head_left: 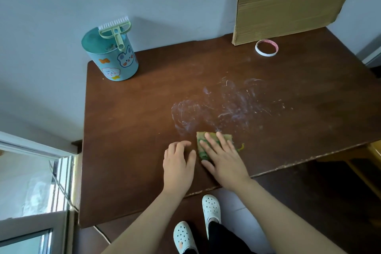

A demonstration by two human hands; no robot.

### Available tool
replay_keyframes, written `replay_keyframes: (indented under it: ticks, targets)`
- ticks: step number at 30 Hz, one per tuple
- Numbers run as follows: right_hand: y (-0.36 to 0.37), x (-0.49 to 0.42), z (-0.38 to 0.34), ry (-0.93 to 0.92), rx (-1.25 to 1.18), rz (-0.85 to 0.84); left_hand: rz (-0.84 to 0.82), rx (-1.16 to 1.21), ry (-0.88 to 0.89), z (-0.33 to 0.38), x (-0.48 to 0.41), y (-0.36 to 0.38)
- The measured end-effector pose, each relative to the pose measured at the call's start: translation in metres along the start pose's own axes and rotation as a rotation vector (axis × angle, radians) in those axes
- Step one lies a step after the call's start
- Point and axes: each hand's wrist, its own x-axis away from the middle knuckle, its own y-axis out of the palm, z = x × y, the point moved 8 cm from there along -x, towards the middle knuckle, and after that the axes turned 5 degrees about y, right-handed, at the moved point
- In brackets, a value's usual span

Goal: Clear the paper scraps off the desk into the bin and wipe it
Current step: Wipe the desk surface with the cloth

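My right hand [222,156] lies flat on the green-yellow cloth [200,147] near the desk's [134,130] front edge, fingers straight and spread, pressing it down. My left hand [178,163] rests on the desk just beside it, fingers loosely curled, holding nothing. The blue bin [112,62] stands at the desk's far-left corner, showing 2 cartoon stickers: a bunny and a puppy.

Just 1 view on offer, worn on the person's head. It looks forward and steeply down across the tabletop [134,130], facing the wall [61,6] behind it. Wide lens, so the edges bow. It sits close: the left hand [178,163] and right hand [223,159] land low in centre, and the shoes [210,208] show on the floor [329,202] almost straight below.
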Motion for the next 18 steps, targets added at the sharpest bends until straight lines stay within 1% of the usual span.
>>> replay_keyframes:
  ticks: [3, 5, 6, 7, 9, 11, 13, 15, 18]
  targets:
    - [-0.009, -0.006, 0.027, 0.23, -0.025, 0.028, -0.026, -0.012, 0.02, 0.003, 0.01, 0.002]
    - [-0.008, -0.008, 0.017, 0.287, -0.052, 0.005, -0.021, -0.014, 0.026, 0.001, 0.016, 0.0]
    - [-0.004, -0.007, 0.003, 0.267, -0.054, -0.016, -0.012, -0.008, 0.023, 0.0, 0.019, -0.002]
    - [0.001, -0.004, -0.015, 0.21, -0.048, -0.036, -0.008, -0.002, 0.017, -0.002, 0.022, -0.003]
    - [0.011, 0.014, -0.058, 0.036, -0.002, -0.073, -0.012, 0.001, -0.001, -0.007, 0.027, -0.005]
    - [0.014, 0.039, -0.085, -0.087, 0.051, -0.044, -0.014, 0.009, 0.003, -0.009, 0.032, -0.007]
    - [0.011, 0.057, -0.087, -0.117, 0.054, 0.014, -0.024, 0.015, 0.016, -0.009, 0.035, -0.006]
    - [0.009, 0.066, -0.074, -0.114, 0.051, 0.047, -0.036, 0.01, 0.031, -0.006, 0.036, -0.004]
    - [0.005, 0.067, -0.041, -0.014, 0.018, 0.064, -0.053, 0.009, 0.065, 0.003, 0.035, 0.002]
